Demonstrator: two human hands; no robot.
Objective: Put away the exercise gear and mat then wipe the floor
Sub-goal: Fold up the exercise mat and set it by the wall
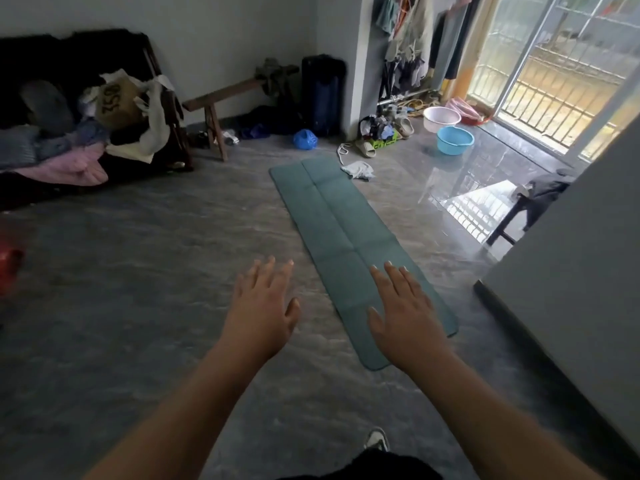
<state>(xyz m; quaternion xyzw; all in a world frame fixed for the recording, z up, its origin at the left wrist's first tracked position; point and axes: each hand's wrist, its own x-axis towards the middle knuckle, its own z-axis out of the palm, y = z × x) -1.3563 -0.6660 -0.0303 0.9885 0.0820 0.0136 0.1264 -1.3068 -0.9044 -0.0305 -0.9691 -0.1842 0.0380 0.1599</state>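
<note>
Mat (349,237) lies flat on the floor (156,271), already doubled lengthwise, a seam down its middle, cross creases showing. Near end sits just ahead of the person's foot; far end lies just beside a crumpled cloth (360,169).

Left hand (263,313): fingers straight and spread, nothing held, over bare floor left of the mat. Right hand (403,317): same flat spread, nothing held, over the mat's near end; contact or hover cannot be told.

Step in hand, by my reading: gather up the mat.

- Bring the left hand across to the near edge so both hands take the corners.
- Fold along the existing creases, panel on panel, rather than forcing a roll.
- Keep edges squared at each fold.
- Cloth looks handy for wiping afterward.
- Blue basin (454,140) stands well beyond.
</note>
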